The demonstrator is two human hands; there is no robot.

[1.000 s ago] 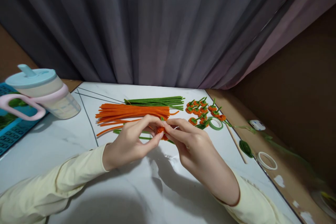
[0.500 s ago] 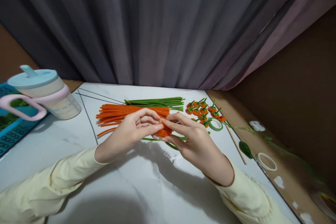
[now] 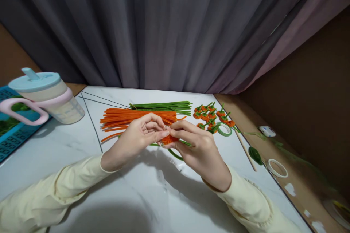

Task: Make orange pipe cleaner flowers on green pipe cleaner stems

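Between my fingertips is a small orange pipe-cleaner pumpkin (image 3: 168,139), partly covered by the fingers. My left hand (image 3: 142,133) pinches it from the left with thumb and index finger, the other fingers curled. From the right, my right hand (image 3: 195,145) grips it with thumb and fingertips. Green pipe cleaners (image 3: 175,154) show below and behind the pumpkin; whether they join it I cannot tell. Just behind my left hand lies a bundle of orange pipe cleaners (image 3: 136,115), and beyond it a bundle of green pipe cleaners (image 3: 164,106).
Several finished orange pumpkins with green stems (image 3: 212,113) lie at the back right, beside a roll of green tape (image 3: 224,129). A wooden stick (image 3: 247,153), a green leaf (image 3: 255,156) and a white tape ring (image 3: 277,168) lie along the right edge. A lidded cup (image 3: 58,102) stands left.
My right hand has shifted slightly left and turned, covering more of the pumpkin's right side. My left hand has hardly moved, and both still grip the pumpkin.
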